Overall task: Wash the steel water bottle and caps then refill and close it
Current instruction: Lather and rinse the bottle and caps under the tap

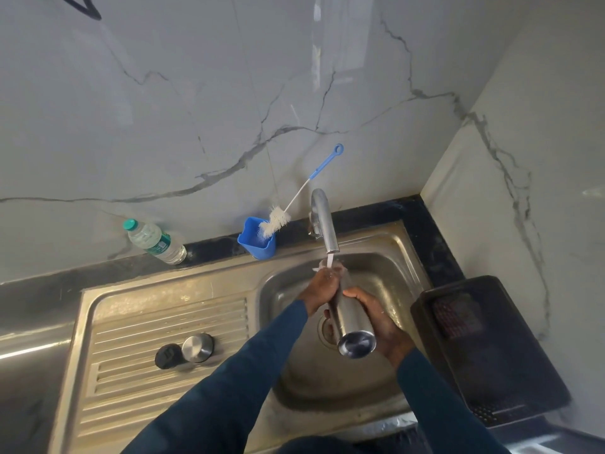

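While tap point(324, 221) runs over sink point(376, 381), steel bottle point(352, 322) tilted, mouth under stream. Right hand point(381, 322) grips bottle body; left hand point(322, 285) wraps neck. Steel cap point(197, 348), black cap point(167, 356) touching on drainboard point(131, 371).

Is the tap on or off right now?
On. A thin stream runs from the tap spout onto the left hand at the top of the steel bottle.
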Available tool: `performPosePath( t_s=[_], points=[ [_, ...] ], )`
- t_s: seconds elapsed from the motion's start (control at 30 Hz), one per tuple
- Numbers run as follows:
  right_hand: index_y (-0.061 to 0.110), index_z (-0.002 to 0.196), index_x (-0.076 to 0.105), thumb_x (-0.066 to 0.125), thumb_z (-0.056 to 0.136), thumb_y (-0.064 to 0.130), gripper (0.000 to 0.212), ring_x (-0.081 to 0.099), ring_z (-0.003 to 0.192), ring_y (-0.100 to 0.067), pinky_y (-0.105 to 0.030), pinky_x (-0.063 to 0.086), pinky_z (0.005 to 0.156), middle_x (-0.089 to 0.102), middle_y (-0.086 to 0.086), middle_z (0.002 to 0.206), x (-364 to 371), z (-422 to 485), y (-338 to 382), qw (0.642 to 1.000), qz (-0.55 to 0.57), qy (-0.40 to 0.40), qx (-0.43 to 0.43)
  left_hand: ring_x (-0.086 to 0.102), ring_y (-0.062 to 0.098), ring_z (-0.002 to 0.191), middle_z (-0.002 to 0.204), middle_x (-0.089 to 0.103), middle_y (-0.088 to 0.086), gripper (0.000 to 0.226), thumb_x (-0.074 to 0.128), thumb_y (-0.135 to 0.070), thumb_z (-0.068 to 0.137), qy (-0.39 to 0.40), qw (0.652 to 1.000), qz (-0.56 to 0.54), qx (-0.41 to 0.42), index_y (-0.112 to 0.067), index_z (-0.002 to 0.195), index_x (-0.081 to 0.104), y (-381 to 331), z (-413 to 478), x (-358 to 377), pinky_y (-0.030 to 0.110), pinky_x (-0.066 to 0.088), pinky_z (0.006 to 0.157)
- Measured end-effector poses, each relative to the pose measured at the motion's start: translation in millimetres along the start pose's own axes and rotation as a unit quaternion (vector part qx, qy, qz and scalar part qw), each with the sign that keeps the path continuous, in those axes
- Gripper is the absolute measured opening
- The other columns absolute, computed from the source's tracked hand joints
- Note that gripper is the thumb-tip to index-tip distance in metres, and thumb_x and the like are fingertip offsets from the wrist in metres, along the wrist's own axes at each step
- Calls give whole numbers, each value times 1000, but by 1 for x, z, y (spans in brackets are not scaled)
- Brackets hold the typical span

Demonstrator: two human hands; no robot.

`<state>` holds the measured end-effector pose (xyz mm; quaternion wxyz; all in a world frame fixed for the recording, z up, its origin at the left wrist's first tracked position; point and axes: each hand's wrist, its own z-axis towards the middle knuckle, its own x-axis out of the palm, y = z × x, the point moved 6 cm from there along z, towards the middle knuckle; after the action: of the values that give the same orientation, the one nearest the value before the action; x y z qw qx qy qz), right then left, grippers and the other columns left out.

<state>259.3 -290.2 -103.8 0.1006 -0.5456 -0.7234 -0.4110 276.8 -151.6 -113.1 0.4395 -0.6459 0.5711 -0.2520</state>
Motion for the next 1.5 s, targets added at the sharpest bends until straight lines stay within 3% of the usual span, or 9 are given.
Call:
performPosePath(
  t_s=[0.13,0.23,0.37,0.5,0.83,1.07,1.23,1.37,1.5],
  points=[
    [-3,135,59,80,82,22,63,68,103,-41,-57,55,101,68,-24,113,1,15,-1,995,-97,-35,7,68,17,88,93,72,-1,11,59,-28,100,-49,997,47,33,-22,101,68,-8,-2,-18,36,55,87],
    [6,136,61,92,60,20,84,70,102,-30,-45,60,86,73,-11,105,-4,24,-5,978,-181,-101,-2,67,12,62,73,73,-7,19,63,-5,95,-90,995,38,35,-21,90,72,-10,4,-38,28,53,64],
    [14,129,61,92,49,11,86,73,98,-27,-37,60,71,76,-9,107,-6,27,-1,967,-202,-150,-44,62,25,74,98,65,10,20,52,0,90,-150,988,46,6,-8,109,53,-17,23,-68,38,51,60],
    [15,126,62,90,50,9,82,72,98,-26,-34,59,70,74,-11,111,1,25,10,964,-209,-147,-68,52,20,75,81,55,-1,23,44,0,92,-157,981,111,18,-20,82,47,-37,33,-76,36,40,69],
    [19,122,61,95,37,22,92,72,108,-32,-55,60,97,73,-12,117,-12,35,16,948,-255,-179,-70,63,24,84,89,69,6,24,46,6,93,-141,981,125,40,-5,99,66,-56,26,-74,41,54,76],
    [21,130,58,98,60,18,80,73,107,-25,-40,62,84,72,-5,119,-8,25,22,950,-253,-169,-66,65,22,116,122,69,5,33,55,-6,103,-87,985,138,49,-8,136,59,-62,18,-68,41,53,103],
    [12,127,66,89,74,46,68,74,99,-24,-33,61,74,76,-10,113,2,6,15,968,-187,-159,-59,58,20,94,101,61,9,19,62,0,99,-74,996,48,25,-14,112,60,-36,-7,-54,23,47,75],
    [3,126,66,79,86,51,64,67,92,-32,-45,56,87,69,-18,102,14,-13,9,990,-93,-101,-43,67,22,106,118,66,6,45,55,14,96,23,994,108,6,-2,137,62,-19,-28,-35,15,57,77],
    [8,127,69,69,97,41,44,71,94,-30,-42,60,84,72,-19,115,19,-36,10,996,-16,-74,-40,58,24,134,150,57,5,69,69,7,93,68,955,272,96,-24,153,52,-10,-44,-23,37,50,113]
  ],
)
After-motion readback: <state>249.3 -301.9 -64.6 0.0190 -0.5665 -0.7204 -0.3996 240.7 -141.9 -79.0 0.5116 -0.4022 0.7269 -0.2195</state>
